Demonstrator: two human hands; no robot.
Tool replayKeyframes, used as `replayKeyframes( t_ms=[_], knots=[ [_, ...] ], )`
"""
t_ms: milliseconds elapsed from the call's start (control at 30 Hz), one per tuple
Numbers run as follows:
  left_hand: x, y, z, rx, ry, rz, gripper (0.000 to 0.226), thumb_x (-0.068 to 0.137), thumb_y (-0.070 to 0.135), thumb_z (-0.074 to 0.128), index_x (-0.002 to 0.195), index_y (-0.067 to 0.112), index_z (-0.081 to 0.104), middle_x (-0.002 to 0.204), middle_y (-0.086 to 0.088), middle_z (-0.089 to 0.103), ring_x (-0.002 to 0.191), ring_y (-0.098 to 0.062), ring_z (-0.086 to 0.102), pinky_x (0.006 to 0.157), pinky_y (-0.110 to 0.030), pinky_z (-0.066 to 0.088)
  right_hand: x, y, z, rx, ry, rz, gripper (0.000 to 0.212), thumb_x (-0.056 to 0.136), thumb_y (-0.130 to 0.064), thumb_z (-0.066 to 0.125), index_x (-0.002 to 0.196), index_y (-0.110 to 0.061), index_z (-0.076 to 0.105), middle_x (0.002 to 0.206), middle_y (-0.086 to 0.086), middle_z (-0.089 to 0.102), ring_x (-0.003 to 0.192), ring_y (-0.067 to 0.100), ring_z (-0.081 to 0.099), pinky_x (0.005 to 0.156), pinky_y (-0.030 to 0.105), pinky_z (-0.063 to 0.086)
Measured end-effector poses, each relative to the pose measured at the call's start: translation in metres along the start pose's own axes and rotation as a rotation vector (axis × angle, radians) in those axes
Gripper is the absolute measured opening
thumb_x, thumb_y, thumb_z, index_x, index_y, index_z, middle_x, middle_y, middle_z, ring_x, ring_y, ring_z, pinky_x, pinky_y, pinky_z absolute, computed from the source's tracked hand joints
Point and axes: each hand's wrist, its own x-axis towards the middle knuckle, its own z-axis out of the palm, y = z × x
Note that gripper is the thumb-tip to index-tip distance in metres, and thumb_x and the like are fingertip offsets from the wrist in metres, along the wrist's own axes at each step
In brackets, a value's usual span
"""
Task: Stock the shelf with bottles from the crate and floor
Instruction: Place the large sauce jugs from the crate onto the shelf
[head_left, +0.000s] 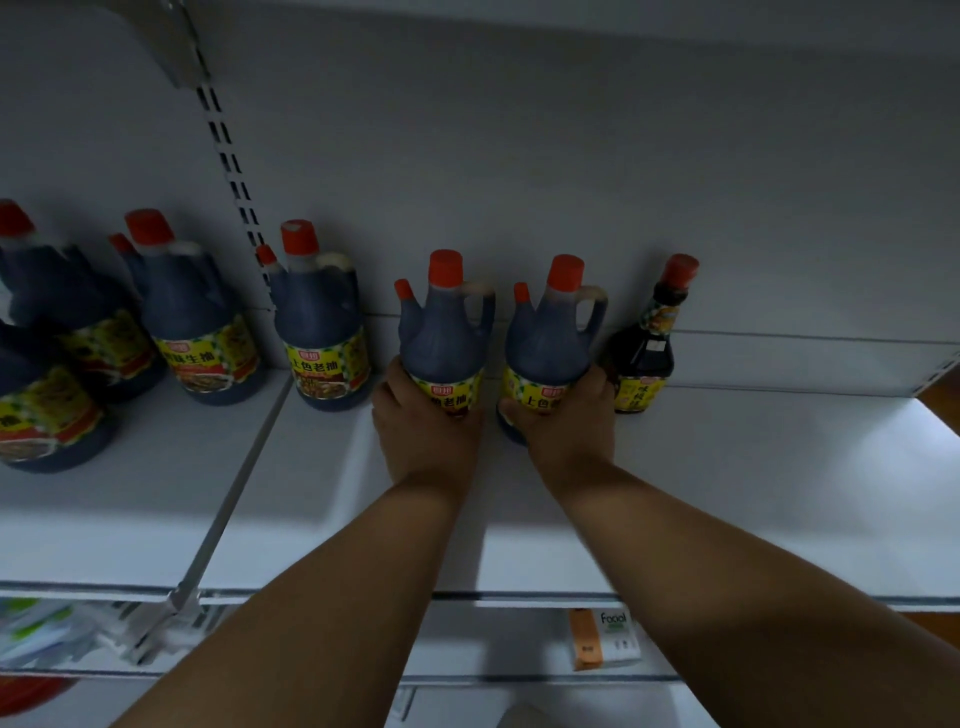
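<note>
The white shelf (727, 483) carries a row of dark jugs standing upright, red caps up, labels facing out; three jugs (197, 322) stand further left, one more (322, 332) just beside the left hand. The left jug (444, 332) and the right jug (550, 338) stand side by side near the back wall, long axes vertical, small spouts to the left and handles to the right; a slim bottle (647, 348) stands upright just right of them. The left hand (421, 415) wraps the left jug's base, fingers curled round its label; the right hand (566, 421) grips the right jug low down likewise.
</note>
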Motion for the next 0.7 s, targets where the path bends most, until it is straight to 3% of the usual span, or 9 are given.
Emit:
replayKeyframes(
  t_ms=[267, 433, 700],
  knots=[
    [0.019, 0.004, 0.012, 0.022, -0.039, -0.015, 0.101, 0.069, 0.036, 0.083, 0.148, 0.01, 0.025, 0.14, -0.018, 0.039, 0.129, -0.039, 0.042, 0.1, -0.047, 0.042, 0.018, -0.001, 0.005, -0.056, -0.015, 0.013, 0.091, 0.063, -0.039, 0.089, 0.131, -0.003, 0.04, 0.134, 0.016, 0.045, 0.127, 0.032, 0.042, 0.102, 0.039, 0.039],
    [0.029, -0.001, 0.013, 0.049, -0.065, -0.003, 0.106, 0.067, 0.037, 0.084, 0.15, 0.01, 0.023, 0.14, -0.017, 0.039, 0.128, -0.038, 0.044, 0.098, -0.049, 0.046, 0.029, -0.002, 0.002, -0.067, -0.074, 0.037, 0.098, 0.065, -0.039, 0.088, 0.139, -0.005, 0.034, 0.141, 0.015, 0.04, 0.131, 0.033, 0.041, 0.107, 0.043, 0.04],
    [0.03, 0.005, 0.018, 0.073, -0.032, -0.025, 0.105, 0.069, 0.033, 0.085, 0.149, 0.006, 0.022, 0.139, -0.019, 0.037, 0.127, -0.038, 0.042, 0.097, -0.047, 0.044, 0.033, -0.008, 0.008, -0.094, -0.032, 0.07, 0.094, 0.065, -0.041, 0.088, 0.134, -0.005, 0.036, 0.138, 0.015, 0.042, 0.129, 0.034, 0.044, 0.105, 0.045, 0.042]
  ],
)
